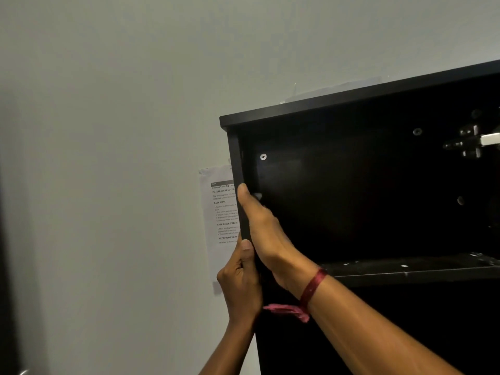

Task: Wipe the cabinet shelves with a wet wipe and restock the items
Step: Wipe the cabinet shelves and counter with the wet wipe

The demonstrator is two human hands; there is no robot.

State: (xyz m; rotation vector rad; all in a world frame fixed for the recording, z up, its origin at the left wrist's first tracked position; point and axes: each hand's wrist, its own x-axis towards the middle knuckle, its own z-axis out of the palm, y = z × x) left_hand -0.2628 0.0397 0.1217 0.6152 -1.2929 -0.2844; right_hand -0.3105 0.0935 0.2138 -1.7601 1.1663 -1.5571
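My left hand (240,282) grips the front edge of the cabinet's left side panel (238,185) from outside, thumb pressed up along the edge. My right hand (266,234), a red thread band (311,289) on its wrist, lies flat against the inner face of that same panel, fingers stretched upward; whether a wet wipe is under the palm I cannot tell. Just right of my wrist runs the empty black shelf (416,269), with pale specks on it. Deeper inside the black cabinet (351,104) a silver screw (263,157) shows, and a metal hinge (472,143) at far right. Behind, a printed instruction sheet (216,212) is taped to the grey wall (108,131).
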